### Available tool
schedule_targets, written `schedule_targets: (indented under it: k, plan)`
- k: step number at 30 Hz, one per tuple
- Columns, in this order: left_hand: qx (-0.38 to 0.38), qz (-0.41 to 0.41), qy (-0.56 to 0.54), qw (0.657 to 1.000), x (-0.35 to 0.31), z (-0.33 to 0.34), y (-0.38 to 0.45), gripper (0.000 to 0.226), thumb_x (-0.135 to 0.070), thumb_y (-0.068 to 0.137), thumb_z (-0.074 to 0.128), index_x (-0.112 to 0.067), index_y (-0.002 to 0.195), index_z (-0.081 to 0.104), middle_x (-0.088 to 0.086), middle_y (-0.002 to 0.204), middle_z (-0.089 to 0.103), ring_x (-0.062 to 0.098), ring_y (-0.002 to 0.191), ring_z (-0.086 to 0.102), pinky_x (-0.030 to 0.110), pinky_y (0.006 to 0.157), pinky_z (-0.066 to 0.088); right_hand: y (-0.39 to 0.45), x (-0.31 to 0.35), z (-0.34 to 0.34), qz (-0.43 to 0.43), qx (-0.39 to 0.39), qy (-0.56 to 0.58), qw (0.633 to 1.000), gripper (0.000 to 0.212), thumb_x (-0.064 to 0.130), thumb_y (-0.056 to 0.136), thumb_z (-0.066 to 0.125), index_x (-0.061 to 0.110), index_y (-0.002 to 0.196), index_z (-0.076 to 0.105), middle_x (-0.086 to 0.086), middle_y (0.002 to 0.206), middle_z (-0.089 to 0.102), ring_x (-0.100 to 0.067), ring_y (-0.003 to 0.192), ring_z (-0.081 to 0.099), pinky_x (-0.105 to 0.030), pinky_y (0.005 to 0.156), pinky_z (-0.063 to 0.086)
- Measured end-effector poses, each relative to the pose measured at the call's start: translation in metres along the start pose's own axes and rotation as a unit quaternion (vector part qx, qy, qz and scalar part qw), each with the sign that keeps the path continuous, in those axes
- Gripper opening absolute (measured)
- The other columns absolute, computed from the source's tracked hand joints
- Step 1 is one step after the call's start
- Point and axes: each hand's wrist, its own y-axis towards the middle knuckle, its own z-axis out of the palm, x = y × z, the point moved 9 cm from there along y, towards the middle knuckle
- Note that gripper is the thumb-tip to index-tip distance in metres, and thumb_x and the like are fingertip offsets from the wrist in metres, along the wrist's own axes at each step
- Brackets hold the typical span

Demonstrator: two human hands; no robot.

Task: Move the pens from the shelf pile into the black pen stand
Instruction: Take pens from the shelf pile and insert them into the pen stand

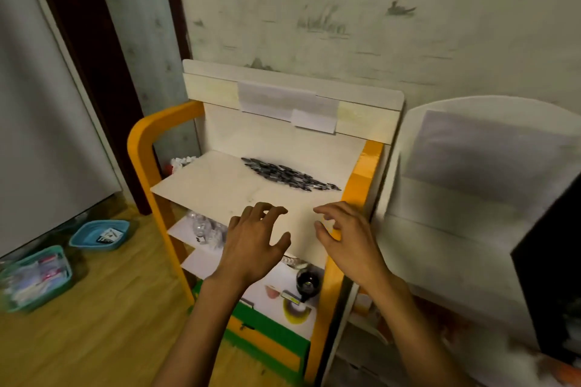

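Left hand (pixel 251 239) over shelf (pixel 220 185) front edge, fingers loosely curled, holding nothing. Pens (pixel 287 173) piled at shelf rear, right of centre, apart from both hands. Right hand (pixel 345 234) beside it, fingers loosely bent, empty. Stand: cannot identify.

Pens (pixel 289 173) in far pile too small and blurred to count singly. Black pen stand (pixel 308 284) on lower shelf half hidden under top shelf board (pixel 220 185). Teal basket (pixel 34 280) at left edge blurred, contents unreadable. Both forearms cut off at bottom edge.
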Motion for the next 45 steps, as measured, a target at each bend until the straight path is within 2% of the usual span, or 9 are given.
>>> schedule_targets:
  k: [3,5,11,20,25,32,38,42,45]
  plan:
    - [0.001,-0.003,0.002,1.000,0.040,-0.008,0.010,0.047,-0.051,0.093,0.051,-0.038,0.138,0.046,-0.006,0.142,0.048,0.018,0.128,0.046,0.039,0.100,0.037,0.019,0.011,0.033,0.016,0.010,-0.012,1.000,0.026,0.023,0.093,0.062,0.023,0.119,0.066,0.011,0.116,0.057,0.001,0.101,0.053,-0.007,0.085,0.043]
    - [0.006,-0.003,0.004,1.000,0.056,-0.009,0.018,0.047,-0.051,0.094,0.050,-0.037,0.139,0.046,-0.005,0.142,0.048,0.018,0.129,0.045,0.039,0.101,0.036,0.029,0.012,0.046,0.023,0.014,-0.028,0.999,0.027,0.025,0.093,0.061,0.023,0.119,0.065,0.010,0.117,0.057,0.001,0.101,0.053,-0.003,0.082,0.037]
    - [0.023,-0.001,-0.004,1.000,0.105,0.008,0.069,0.047,-0.050,0.094,0.050,-0.036,0.139,0.046,-0.003,0.142,0.048,0.019,0.129,0.045,0.040,0.104,0.035,0.071,-0.005,0.098,0.041,0.043,-0.088,0.994,0.029,0.034,0.096,0.056,0.030,0.124,0.059,0.013,0.127,0.054,-0.006,0.112,0.055,-0.025,0.090,0.051]
    - [0.074,0.027,-0.018,0.997,0.164,0.064,0.174,0.045,-0.048,0.093,0.053,-0.036,0.137,0.049,-0.005,0.140,0.050,0.017,0.127,0.047,0.038,0.102,0.037,0.146,-0.066,0.155,0.115,0.048,-0.111,0.986,0.033,0.032,0.096,0.056,0.027,0.129,0.057,0.007,0.135,0.052,-0.013,0.119,0.054,-0.024,0.094,0.045]
    - [0.139,0.017,-0.047,0.989,0.203,0.120,0.223,0.043,-0.045,0.093,0.056,-0.037,0.135,0.050,-0.006,0.142,0.049,0.016,0.126,0.048,0.036,0.102,0.040,0.194,-0.102,0.165,0.143,0.016,-0.099,0.985,0.029,0.030,0.094,0.059,0.028,0.122,0.062,0.007,0.126,0.057,-0.014,0.110,0.058,-0.029,0.090,0.049]
    - [0.118,0.013,-0.074,0.990,0.239,0.161,0.278,0.040,-0.037,0.095,0.057,-0.032,0.135,0.054,-0.005,0.139,0.052,0.015,0.126,0.049,0.034,0.102,0.039,0.231,-0.137,0.188,0.169,0.015,-0.102,0.980,0.028,0.027,0.094,0.059,0.026,0.122,0.064,0.008,0.125,0.057,-0.012,0.109,0.058,-0.025,0.087,0.045]
    - [0.086,0.033,-0.061,0.994,0.261,0.191,0.323,0.045,-0.018,0.094,0.058,-0.025,0.138,0.054,-0.001,0.140,0.053,0.020,0.124,0.050,0.036,0.097,0.040,0.242,-0.157,0.206,0.196,0.036,-0.124,0.972,0.032,0.027,0.096,0.057,0.024,0.128,0.060,0.006,0.129,0.054,-0.014,0.115,0.055,-0.023,0.090,0.039]
    - [0.058,0.092,-0.066,0.992,0.260,0.205,0.358,0.054,0.009,0.077,0.061,-0.017,0.124,0.065,0.005,0.125,0.064,0.029,0.113,0.061,0.038,0.084,0.044,0.244,-0.169,0.212,0.205,0.029,-0.133,0.969,0.034,0.025,0.093,0.060,0.024,0.126,0.062,0.004,0.125,0.057,-0.015,0.111,0.058,-0.019,0.085,0.038]
    - [0.066,0.150,-0.074,0.984,0.262,0.222,0.379,0.068,0.014,0.073,0.055,-0.021,0.132,0.060,0.001,0.135,0.060,0.024,0.125,0.054,0.040,0.094,0.044,0.245,-0.171,0.211,0.208,0.003,-0.142,0.968,0.031,0.020,0.090,0.066,0.021,0.121,0.066,0.002,0.120,0.061,-0.017,0.105,0.061,-0.018,0.082,0.040]
